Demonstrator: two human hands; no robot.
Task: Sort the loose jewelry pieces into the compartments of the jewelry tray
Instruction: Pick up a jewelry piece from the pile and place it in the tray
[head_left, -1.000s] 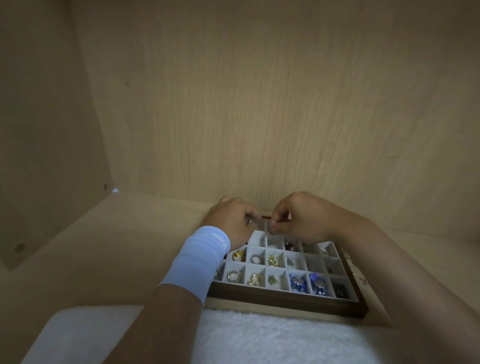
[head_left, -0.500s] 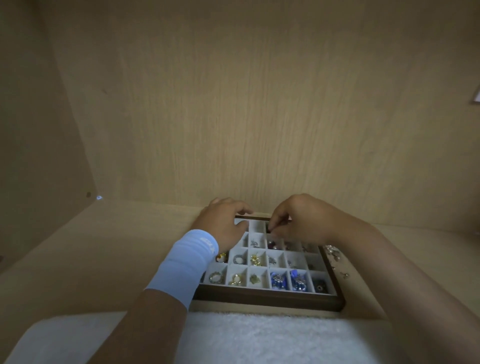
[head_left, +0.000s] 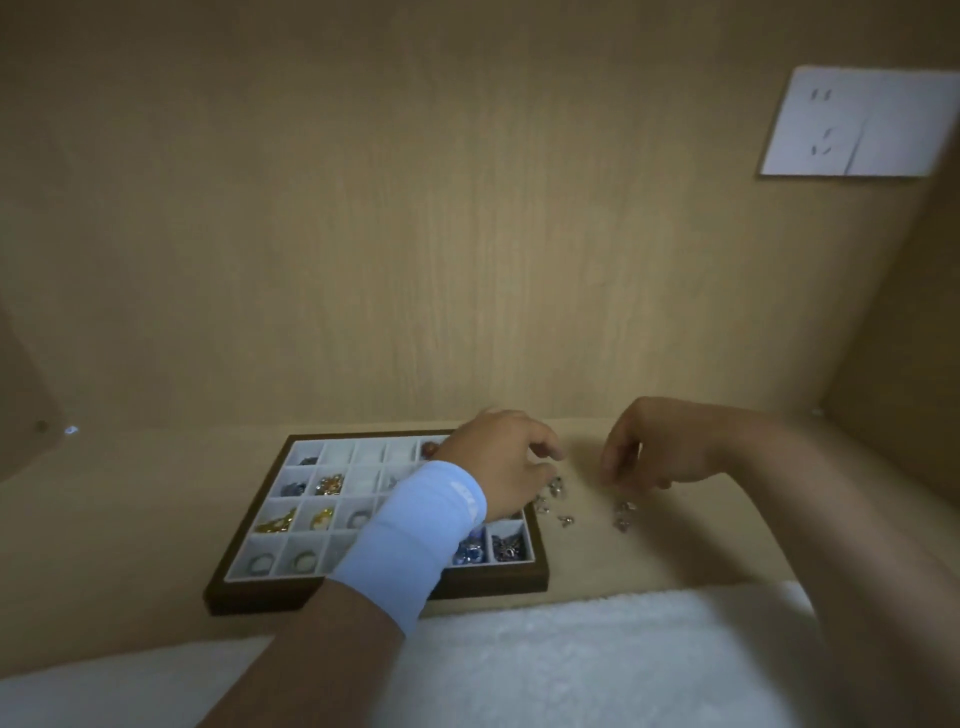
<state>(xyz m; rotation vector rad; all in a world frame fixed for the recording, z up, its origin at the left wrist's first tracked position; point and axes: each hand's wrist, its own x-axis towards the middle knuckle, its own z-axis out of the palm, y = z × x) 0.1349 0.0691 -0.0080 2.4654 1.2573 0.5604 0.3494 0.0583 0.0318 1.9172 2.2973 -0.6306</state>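
The dark-rimmed jewelry tray (head_left: 260, 595) sits on the wooden bench (head_left: 130, 545), with rings and gold and blue pieces in several of its white compartments, while loose jewelry pieces (head_left: 558, 491) lie scattered on the bench just right of it. The left hand (head_left: 498, 462), with a pale blue wristband (head_left: 415, 535) on its wrist, reaches across the tray's right side with fingers curled down at the nearest pieces. The right hand (head_left: 660, 447) hangs fingertips-down over the bench between the scattered bits, and the blur makes it impossible to tell whether either hand pinches anything.
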